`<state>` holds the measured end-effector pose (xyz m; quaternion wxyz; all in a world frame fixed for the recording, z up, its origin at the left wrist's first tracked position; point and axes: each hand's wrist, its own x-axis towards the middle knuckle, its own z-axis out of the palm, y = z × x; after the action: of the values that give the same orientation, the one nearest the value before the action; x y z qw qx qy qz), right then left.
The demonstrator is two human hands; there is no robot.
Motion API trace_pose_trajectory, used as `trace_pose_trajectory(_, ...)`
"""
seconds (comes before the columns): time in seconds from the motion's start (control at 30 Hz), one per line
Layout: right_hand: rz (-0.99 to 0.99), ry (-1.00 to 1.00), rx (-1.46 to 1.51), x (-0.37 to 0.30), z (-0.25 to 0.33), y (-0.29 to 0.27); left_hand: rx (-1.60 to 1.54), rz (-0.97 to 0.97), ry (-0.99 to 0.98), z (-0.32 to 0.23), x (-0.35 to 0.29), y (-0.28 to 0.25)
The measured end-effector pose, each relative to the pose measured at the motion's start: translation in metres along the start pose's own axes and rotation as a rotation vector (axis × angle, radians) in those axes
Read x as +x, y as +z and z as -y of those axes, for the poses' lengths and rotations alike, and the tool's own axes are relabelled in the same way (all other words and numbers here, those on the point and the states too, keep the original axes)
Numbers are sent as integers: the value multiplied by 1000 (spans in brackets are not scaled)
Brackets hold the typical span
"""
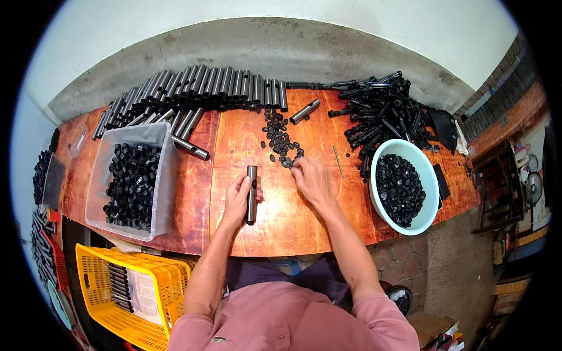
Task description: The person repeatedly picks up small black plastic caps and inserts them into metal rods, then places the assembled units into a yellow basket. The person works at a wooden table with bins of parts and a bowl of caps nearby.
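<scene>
My left hand [237, 198] is wrapped round a dark grey metal tube [252, 195], held upright in the picture over the table's front part. A dark opening shows in the tube's side. My right hand [311, 180] rests at the near edge of a loose scatter of small black oval caps [280, 139]. Its fingers are drawn together at the nearest caps, and what lies between the fingertips is hidden. Beyond the scatter, a single metal tube [305, 111] lies tilted on the wooden table [234, 152]. A thin rod [338, 162] lies right of my right hand.
Many stacked metal tubes [205, 82] line the wall. At left stands a clear plastic bin [161, 202] of black rings; at right, a light blue basin [434, 199] of small black parts. Behind it are heaped black rods [386, 108]. A yellow crate [120, 254] stands below left.
</scene>
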<state>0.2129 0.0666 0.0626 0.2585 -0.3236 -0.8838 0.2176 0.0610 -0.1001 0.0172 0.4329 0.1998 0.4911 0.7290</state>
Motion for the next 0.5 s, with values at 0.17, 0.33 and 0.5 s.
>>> trace_pose_trajectory(0.17, 80, 227, 201, -43, -5, 5, 10, -10, 6, 0, 1, 1)
trace_pose_trajectory(0.33, -47, 162, 188, -55, -6, 4, -327, -61, -121, -17, -12, 14)
trace_pose_trajectory(0.5, -25, 211, 122, -54, -7, 1, -451, 67, -267, -9, -18, 28)
